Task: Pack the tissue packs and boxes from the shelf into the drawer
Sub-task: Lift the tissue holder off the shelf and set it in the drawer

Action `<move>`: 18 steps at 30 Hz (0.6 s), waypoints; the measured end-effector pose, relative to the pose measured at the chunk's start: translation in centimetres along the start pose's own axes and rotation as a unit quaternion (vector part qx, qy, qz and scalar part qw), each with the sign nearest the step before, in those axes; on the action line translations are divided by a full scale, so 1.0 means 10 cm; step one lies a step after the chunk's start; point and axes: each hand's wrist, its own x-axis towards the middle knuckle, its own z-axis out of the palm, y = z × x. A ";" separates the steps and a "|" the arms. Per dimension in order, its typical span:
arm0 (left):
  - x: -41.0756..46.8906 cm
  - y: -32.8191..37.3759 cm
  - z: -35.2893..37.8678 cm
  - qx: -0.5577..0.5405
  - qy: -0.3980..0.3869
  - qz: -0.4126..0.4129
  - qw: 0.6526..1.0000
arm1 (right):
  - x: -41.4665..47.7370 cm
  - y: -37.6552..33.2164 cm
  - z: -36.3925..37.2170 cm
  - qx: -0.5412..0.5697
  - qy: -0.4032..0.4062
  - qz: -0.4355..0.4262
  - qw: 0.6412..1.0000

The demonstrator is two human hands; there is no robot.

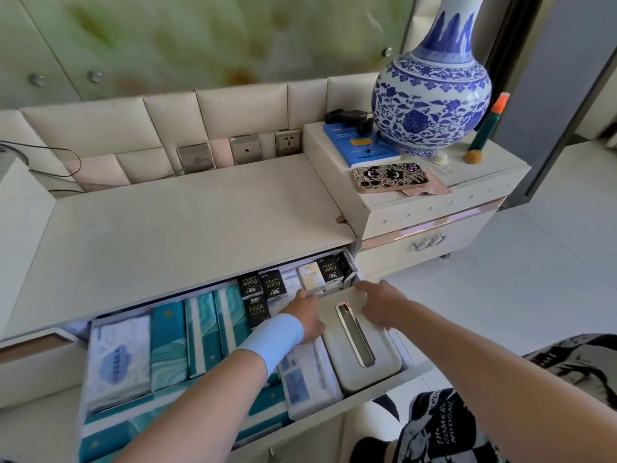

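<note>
The open drawer (pixel 415 370) below the white shelf top (pixel 187 222) holds several teal and blue tissue packs (pixel 168 345) on edge, a white-blue pack (pixel 117 359) at its left and small black and white "Face" packs (pixel 258 297) along the back. A grey tissue box (pixel 364 342) with a long slot lies in the drawer's right end. My left hand (pixel 305 317), with a light blue wristband, grips the box's left side. My right hand (pixel 380 304) rests on its far right edge. Both hands hold the box.
A raised side cabinet (pixel 434 208) at the right carries a blue-and-white vase (pixel 432 95), a phone in a patterned case (pixel 390 178), a blue booklet (pixel 360 145) and a green bottle (pixel 489 125). Wall sockets (pixel 288 142) sit behind the shelf. White floor tiles lie at right.
</note>
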 end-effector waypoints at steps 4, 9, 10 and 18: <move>-0.09 -0.02 -0.04 -0.009 0.004 0.036 0.999 | -0.04 -0.01 0.00 -0.071 -0.014 -0.010 0.997; -0.22 -0.09 -0.07 -0.031 0.016 0.057 0.998 | -0.17 -0.10 0.08 -0.215 0.047 -0.029 0.975; -0.26 -0.09 -0.07 -0.015 0.014 0.057 0.998 | -0.22 -0.14 0.08 -0.250 0.072 -0.065 0.963; -0.84 -0.39 -0.04 0.061 0.044 0.083 0.994 | -0.91 -0.66 0.16 -0.222 -0.073 -0.273 0.933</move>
